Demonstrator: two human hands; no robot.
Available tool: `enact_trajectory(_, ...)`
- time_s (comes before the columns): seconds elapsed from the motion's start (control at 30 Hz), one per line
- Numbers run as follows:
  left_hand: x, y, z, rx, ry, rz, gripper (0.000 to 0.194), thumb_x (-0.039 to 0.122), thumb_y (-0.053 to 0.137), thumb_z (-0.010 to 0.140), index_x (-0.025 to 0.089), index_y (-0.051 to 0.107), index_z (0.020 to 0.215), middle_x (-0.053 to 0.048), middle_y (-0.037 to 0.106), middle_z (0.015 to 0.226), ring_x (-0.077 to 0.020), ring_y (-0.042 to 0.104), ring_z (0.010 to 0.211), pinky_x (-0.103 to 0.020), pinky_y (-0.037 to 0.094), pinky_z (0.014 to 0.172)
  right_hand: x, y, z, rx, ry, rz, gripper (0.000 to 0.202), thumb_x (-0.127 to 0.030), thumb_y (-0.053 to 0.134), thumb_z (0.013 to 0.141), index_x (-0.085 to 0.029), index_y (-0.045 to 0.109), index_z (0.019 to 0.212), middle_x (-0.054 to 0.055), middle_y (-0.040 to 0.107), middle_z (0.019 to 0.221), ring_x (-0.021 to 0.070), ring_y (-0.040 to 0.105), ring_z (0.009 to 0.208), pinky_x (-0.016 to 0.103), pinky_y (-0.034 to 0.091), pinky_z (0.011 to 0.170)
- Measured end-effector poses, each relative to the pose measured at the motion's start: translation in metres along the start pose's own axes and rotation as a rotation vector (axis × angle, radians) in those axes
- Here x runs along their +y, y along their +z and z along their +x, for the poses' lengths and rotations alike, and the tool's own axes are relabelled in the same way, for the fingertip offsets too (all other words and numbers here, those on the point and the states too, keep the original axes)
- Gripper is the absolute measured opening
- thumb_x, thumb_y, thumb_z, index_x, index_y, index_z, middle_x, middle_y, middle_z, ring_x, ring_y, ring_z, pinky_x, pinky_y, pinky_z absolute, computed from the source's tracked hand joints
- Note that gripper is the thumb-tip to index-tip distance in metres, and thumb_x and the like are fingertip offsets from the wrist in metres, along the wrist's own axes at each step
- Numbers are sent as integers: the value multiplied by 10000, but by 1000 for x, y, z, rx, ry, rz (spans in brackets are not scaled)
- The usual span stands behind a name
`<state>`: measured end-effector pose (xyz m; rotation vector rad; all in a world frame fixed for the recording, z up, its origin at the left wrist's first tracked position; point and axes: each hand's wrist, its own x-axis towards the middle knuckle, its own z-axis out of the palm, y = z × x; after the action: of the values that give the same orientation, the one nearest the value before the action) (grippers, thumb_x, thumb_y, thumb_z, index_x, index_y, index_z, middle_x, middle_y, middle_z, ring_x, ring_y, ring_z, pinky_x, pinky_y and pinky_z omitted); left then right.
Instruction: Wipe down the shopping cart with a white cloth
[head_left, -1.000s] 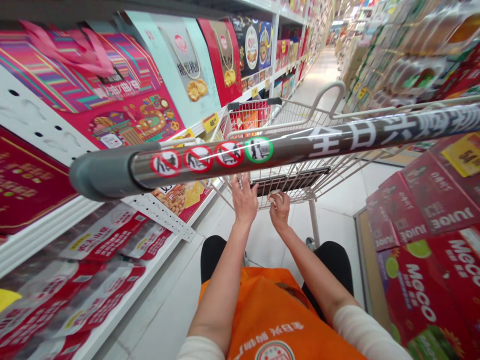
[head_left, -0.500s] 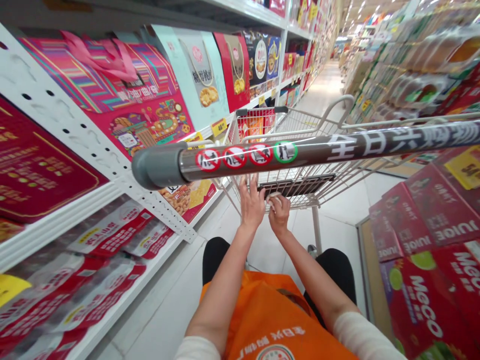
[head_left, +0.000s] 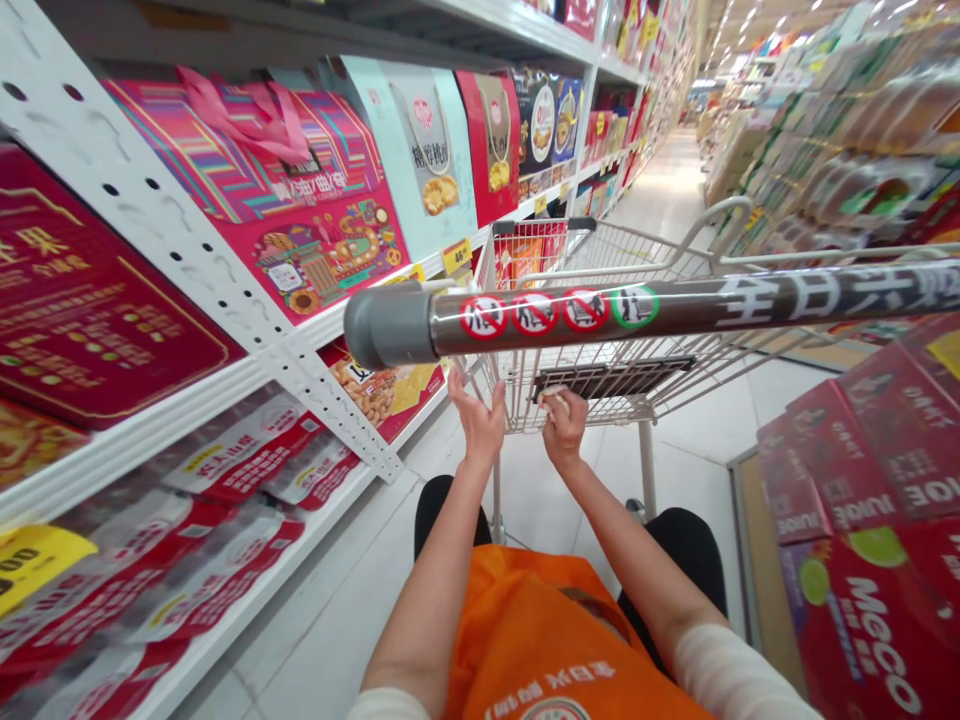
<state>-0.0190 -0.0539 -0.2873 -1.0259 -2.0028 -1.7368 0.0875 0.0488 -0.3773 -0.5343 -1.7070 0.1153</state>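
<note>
My left hand (head_left: 480, 420) is open, its thumb and fingers spread apart beside the left wire edge of a shopping cart (head_left: 517, 400). Whether its fingertips touch the wire I cannot tell. My right hand (head_left: 564, 430) is closed, pinching a small whitish wad like cloth or tissue (head_left: 551, 393) against the dark panel (head_left: 615, 380) at the near end of the cart. The cart's brown handle bar (head_left: 675, 308), with a grey end cap and round sign stickers, runs across above both hands.
On the left, white shelves (head_left: 300, 350) hold gift boxes (head_left: 330, 250) and bagged goods (head_left: 225, 470). Red juice cartons (head_left: 862, 480) are stacked on the right, with packaged goods (head_left: 847, 170) farther back. An aisle (head_left: 667, 180) stretches ahead.
My left hand has moved left, away from my right hand, and its fingers have spread. My right hand still pinches the whitish wad at the panel. The view has shifted, moving the handle rightward.
</note>
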Motion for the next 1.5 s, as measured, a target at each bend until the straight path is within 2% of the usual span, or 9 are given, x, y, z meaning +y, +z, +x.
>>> enact_trajectory(0.1,-2,3,7,-143,-31,-39,569,558,494,949,168,302,1315,-208,522,1330,-238,602,1198,-428,458,1073,-1,5,7,44,13,-41,315,-62,463,899,-221,695,1042,101,601,1098,215,562,1093,426,478,966)
enact_trajectory(0.33,-9,6,8,-160,-48,-41,442,592,476,936,201,369,1113,-136,598,1094,-244,640,1068,-442,482,1004,-3,1,-13,-92,-3,8,311,-73,467,912,-220,715,1027,79,652,1039,201,573,995,359,507,875)
enact_trajectory(0.57,-5,4,7,-172,-63,-38,438,599,459,942,208,351,1108,-125,580,1083,-235,631,1069,-421,483,994,-18,4,19,154,-53,-29,328,-32,510,871,-233,713,1032,87,629,1091,218,564,1080,402,487,950)
enact_trajectory(0.8,-5,3,7,-150,-60,-35,426,594,484,930,207,375,1072,-117,594,1049,-248,643,1040,-450,491,975,-19,-1,-11,-78,-16,48,336,-50,472,909,-230,729,1030,86,683,1039,209,573,1023,379,536,859)
enact_trajectory(1.0,-6,4,7,-167,-75,-44,439,602,484,929,213,367,1097,-116,585,1070,-244,634,1072,-429,484,985,-25,15,3,-65,-128,-10,234,-198,537,964,-273,741,1052,80,696,1114,217,601,1136,447,536,1023)
enact_trajectory(1.13,-6,1,7,-177,-79,-41,432,595,481,933,205,382,1091,-123,581,1079,-248,630,1059,-441,471,997,-21,26,-10,-74,-195,-15,242,-138,532,961,-232,742,1037,78,716,1070,198,611,1093,402,573,964)
enact_trajectory(1.23,-8,-1,7,-184,-85,-46,431,588,490,934,198,399,1094,-123,580,1088,-243,627,1060,-440,466,1004,-19,24,-25,-127,-224,9,277,-96,490,966,-202,742,1009,69,727,1032,171,621,1039,344,592,903)
enact_trajectory(1.33,-8,-2,7,-192,-108,-66,500,641,488,916,186,413,1111,-134,584,1096,-250,621,1067,-457,461,1017,-21,19,-24,-163,-213,10,280,-95,479,968,-186,736,1032,85,723,1045,177,611,1053,352,588,913)
enact_trajectory(1.5,-8,-6,8,-254,-141,-148,645,732,239,942,176,463,1181,-163,593,1181,-243,610,1139,-452,438,1078,-31,21,0,-80,-121,29,236,-171,547,959,-237,731,1091,101,701,1126,219,581,1144,437,529,1014)
